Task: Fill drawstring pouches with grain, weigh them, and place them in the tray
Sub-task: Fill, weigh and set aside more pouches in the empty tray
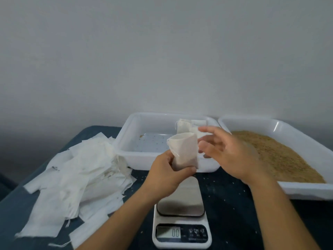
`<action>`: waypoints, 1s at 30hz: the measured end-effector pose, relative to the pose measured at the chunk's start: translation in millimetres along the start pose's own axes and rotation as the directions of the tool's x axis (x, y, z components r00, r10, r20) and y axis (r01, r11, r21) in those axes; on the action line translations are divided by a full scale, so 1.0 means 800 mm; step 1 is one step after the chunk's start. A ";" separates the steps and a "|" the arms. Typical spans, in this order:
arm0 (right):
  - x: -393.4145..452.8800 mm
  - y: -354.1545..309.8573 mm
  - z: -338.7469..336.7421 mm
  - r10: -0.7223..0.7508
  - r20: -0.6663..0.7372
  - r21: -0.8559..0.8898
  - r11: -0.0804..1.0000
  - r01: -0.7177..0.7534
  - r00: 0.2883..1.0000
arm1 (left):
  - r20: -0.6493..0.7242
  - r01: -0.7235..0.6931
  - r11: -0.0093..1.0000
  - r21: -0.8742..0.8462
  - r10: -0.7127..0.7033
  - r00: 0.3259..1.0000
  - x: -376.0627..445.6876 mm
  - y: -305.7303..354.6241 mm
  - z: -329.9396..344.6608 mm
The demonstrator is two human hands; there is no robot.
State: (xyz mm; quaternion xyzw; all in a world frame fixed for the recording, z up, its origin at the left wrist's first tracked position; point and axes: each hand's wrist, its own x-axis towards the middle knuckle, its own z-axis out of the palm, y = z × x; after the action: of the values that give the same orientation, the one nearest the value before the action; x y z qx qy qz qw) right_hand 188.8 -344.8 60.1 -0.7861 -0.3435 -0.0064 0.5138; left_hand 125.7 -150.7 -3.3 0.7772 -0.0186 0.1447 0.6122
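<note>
The drawstring pouch (pixel 183 151) is held upright above the near wall of the white tray (pixel 126 130), its mouth spread open into a rounded oval. It is off-white cloth, and a darker shade shows through its lower part; whether that is grain or shadow cannot be told. A thin string hangs at its left edge. Its bottom is hidden behind the left hand (pixel 166 175), whose thumb and fingers curl round the lower part of the pouch and grip it. The right hand (pixel 228 152) hovers just right of the pouch mouth, fingers spread apart and loosely bent, holding nothing visible; motion blur softens the fingertips.

Inside the tray, at its far right, lie filled pouches (pixel 185 126), partly hidden by the held pouch and the right hand, so their number is unclear. To the right, the grain tray (pixel 281 123) holds brown grain (pixel 281 156); its right side is cut off. Below the hands sits a digital scale (pixel 181 224), its steel platform partly covered by the left wrist, the display digits hard to read. A heap of empty pouches (pixel 79 170) lies on the dark table (pixel 232 204) at left.
</note>
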 end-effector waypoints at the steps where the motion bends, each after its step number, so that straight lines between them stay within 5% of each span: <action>1: -0.005 0.006 0.014 0.018 0.034 -0.047 0.999 -0.016 0.999 | 0.009 -0.007 1.000 0.006 0.007 1.000 -0.003 -0.004 -0.004; 4: -0.017 0.021 0.051 -0.015 0.010 -0.188 0.982 0.016 1.000 | 0.083 -0.006 1.000 -0.007 0.007 0.997 -0.015 -0.013 -0.014; 8: -0.029 0.031 0.070 -0.024 -0.108 -0.134 0.991 0.009 0.994 | 0.156 -0.030 0.996 -0.082 0.043 0.987 -0.032 -0.028 -0.028; 11: -0.038 0.034 0.074 -0.001 -0.122 -0.057 0.998 -0.006 0.993 | 0.083 -0.053 0.991 -0.121 0.063 0.995 -0.037 -0.032 -0.038; 16: -0.043 0.047 0.080 0.032 -0.116 -0.096 0.994 -0.044 0.993 | -0.080 -0.049 0.999 0.009 0.049 0.996 -0.030 -0.049 -0.040; 30: -0.041 0.057 0.079 0.298 0.042 0.013 0.954 -0.299 0.954 | -0.019 0.040 0.992 0.123 -0.038 0.999 -0.028 -0.060 -0.046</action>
State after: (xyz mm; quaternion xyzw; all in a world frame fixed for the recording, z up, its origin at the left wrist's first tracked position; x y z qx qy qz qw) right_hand 167.0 -321.8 -18.1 -0.8239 -0.2310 0.0900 0.5096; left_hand 106.6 -106.6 -46.9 0.8125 0.0107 0.1400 0.5657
